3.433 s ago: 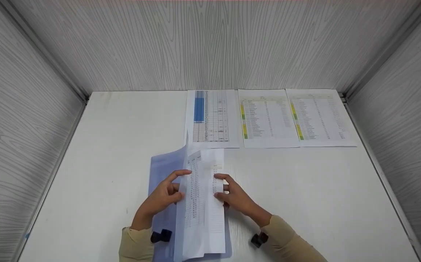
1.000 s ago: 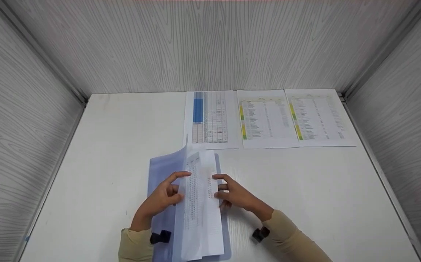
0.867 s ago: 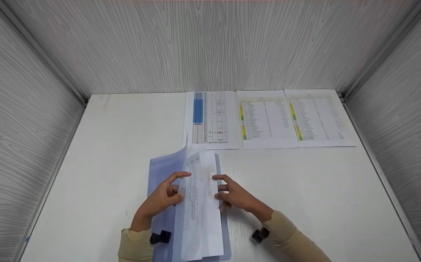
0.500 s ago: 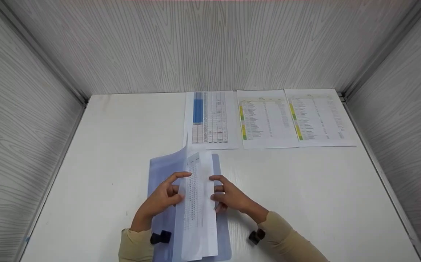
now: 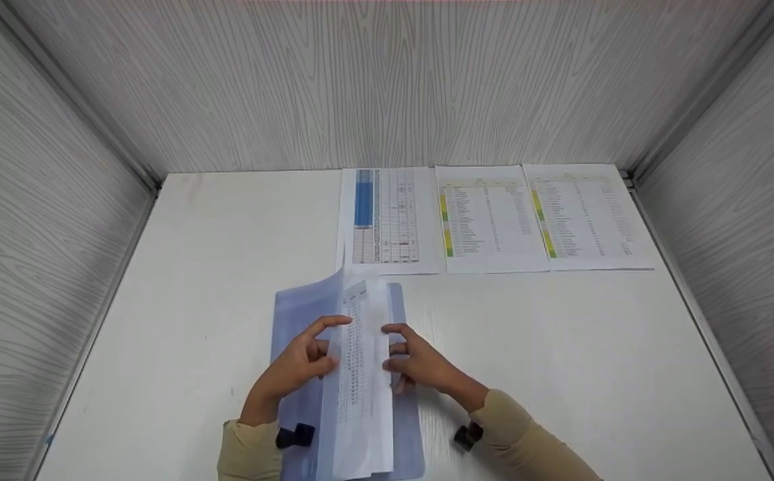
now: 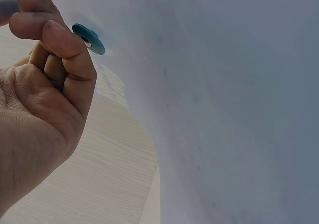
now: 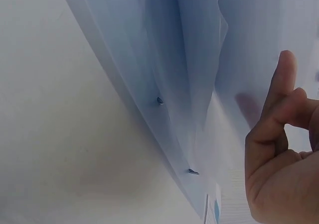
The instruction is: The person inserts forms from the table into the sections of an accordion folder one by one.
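Note:
A translucent blue plastic folder [image 5: 303,314] lies spread on the table in the head view, with printed paper sheets [image 5: 362,427] standing partly raised in it. My left hand [image 5: 299,361] holds the folder's raised clear cover at its left side, index fingertip over the print. From the right, my right hand [image 5: 420,359] grips the sheets' outer edge between thumb and fingers. A teal disc-shaped button [image 6: 88,39] shows beside the left fingertips in the left wrist view. Seen from the right wrist, the sheets bow beside the right hand [image 7: 281,154], and small dark fasteners [image 7: 193,171] sit along the folder.
Three printed pages lie in a row at the back: one with a blue block [image 5: 387,220], a middle page [image 5: 490,220] and a right page [image 5: 587,217]. Grey wood-grain panels [image 5: 387,87] wall the white table [image 5: 561,374] at the back and sides.
My right hand has moved left with the sheets' edge, narrowing the bundle. More of the folder's right side shows beyond it. The left hand has stayed in place.

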Demonstrator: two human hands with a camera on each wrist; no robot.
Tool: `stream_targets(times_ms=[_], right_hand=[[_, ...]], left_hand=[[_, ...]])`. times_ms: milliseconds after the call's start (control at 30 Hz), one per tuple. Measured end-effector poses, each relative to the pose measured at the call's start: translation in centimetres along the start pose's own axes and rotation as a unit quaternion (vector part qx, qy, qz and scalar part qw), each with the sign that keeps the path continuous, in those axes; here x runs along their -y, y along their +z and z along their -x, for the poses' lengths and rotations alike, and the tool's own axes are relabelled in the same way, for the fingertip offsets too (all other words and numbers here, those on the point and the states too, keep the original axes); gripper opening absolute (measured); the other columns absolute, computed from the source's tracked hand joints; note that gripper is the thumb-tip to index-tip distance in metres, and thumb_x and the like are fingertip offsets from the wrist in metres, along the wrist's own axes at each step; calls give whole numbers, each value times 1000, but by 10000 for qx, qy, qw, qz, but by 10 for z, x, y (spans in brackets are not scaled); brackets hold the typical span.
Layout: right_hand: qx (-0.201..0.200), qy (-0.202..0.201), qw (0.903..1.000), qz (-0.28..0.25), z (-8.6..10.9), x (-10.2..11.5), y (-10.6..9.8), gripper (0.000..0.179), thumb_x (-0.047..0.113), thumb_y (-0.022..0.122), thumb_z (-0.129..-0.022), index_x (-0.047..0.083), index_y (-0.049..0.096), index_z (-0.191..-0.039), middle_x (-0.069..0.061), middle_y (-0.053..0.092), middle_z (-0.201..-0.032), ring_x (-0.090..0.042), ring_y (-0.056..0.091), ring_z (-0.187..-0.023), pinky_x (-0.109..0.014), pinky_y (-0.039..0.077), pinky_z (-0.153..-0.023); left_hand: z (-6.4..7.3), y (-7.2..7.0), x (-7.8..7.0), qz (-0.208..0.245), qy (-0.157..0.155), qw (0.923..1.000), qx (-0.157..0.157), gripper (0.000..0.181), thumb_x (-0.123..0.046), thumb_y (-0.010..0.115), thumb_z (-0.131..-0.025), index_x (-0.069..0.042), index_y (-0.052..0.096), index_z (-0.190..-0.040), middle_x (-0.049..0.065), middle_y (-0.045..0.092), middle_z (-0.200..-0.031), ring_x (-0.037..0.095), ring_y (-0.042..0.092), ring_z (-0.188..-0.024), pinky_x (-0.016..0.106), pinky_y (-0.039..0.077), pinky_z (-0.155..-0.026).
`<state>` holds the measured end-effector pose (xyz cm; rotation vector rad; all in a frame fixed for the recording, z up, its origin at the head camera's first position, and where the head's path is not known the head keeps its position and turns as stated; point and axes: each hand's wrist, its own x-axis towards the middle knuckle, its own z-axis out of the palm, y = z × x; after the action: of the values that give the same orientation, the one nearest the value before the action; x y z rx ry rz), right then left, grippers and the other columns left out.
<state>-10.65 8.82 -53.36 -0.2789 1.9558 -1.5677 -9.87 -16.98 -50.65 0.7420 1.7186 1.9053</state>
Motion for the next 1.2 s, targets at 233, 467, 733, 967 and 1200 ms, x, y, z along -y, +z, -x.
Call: stream_targets(times_ms=[233, 467, 733, 967, 1200], right_hand=[[-562, -261, 9979, 207, 1, -3, -21, 58, 12, 60, -93, 8, 33, -145, -13, 66, -107, -17, 65, -58, -26, 45, -51], [-1805, -332, 9784, 950, -7, -19, -75, 59, 14, 62, -92, 4, 34, -144, -20, 54, -127, -32, 58, -111, -42, 50, -88], [-2335, -20, 9533, 1915, -12, -26, -129, 72, 18, 65, -90, 3, 26, -149, -22, 37, -148, -39, 32, -138, -54, 28, -112], [-2459, 377, 9170, 3118, -14, -31, -164, 78, 21, 68, -88, 4, 24, -151, -23, 24, -156, -42, 20, -144, -62, 20, -112], [-2146, 688, 8944, 3865, -10, -48, -179, 83, 33, 67, -89, 2, 21, -151, -23, 15, -159, -44, 11, -146, -66, 16, -111]], left_hand=[[0, -2, 1, 18, 161, 9999, 32, 55, 3, 51, -92, 3, 30, -142, 48, 53, -105, 15, 66, -78, 20, 48, -58], [1, -1, 1, 87, 72, 9999, 28, 56, 3, 51, -91, 2, 29, -143, 48, 52, -107, 17, 66, -79, 21, 49, -60], [1, -2, 0, 175, -39, 9998, 26, 58, 2, 52, -92, 4, 26, -143, 50, 49, -112, 21, 68, -85, 23, 53, -65], [1, -4, 0, 112, 77, 9999, 92, 56, 3, 51, -92, 1, 29, -143, 49, 50, -111, 30, 68, -85, 25, 55, -67], [1, -4, 1, 122, 79, 9998, 100, 56, 6, 49, -91, 1, 30, -143, 48, 50, -112, 33, 67, -85, 25, 54, -66]])
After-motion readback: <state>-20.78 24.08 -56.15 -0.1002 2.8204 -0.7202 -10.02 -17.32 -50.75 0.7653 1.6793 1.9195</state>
